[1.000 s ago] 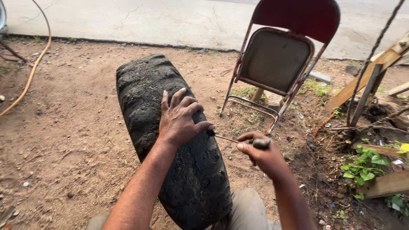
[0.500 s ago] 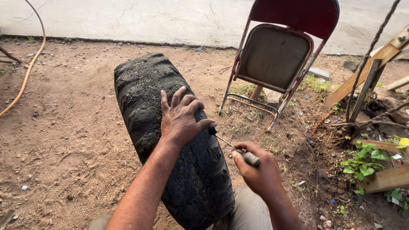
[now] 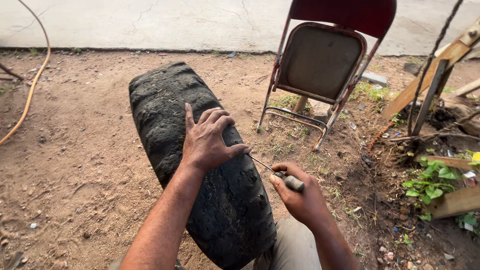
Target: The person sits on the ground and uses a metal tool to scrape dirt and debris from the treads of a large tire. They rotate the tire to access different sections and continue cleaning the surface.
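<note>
Tyre (image 3: 200, 165) stands under the flat, open left hand (image 3: 207, 142); right hand (image 3: 300, 197) beside it grips a thin probe tool (image 3: 280, 174).

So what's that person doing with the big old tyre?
A person has a worn black rubber tyre standing upright on bare dirt ground. The left hand lies flat on the tread to steady it. The right hand grips a thin metal tool with a grey handle, its shaft pointing into the tyre's side beside the left thumb. A red folding metal chair stands just behind.
</note>
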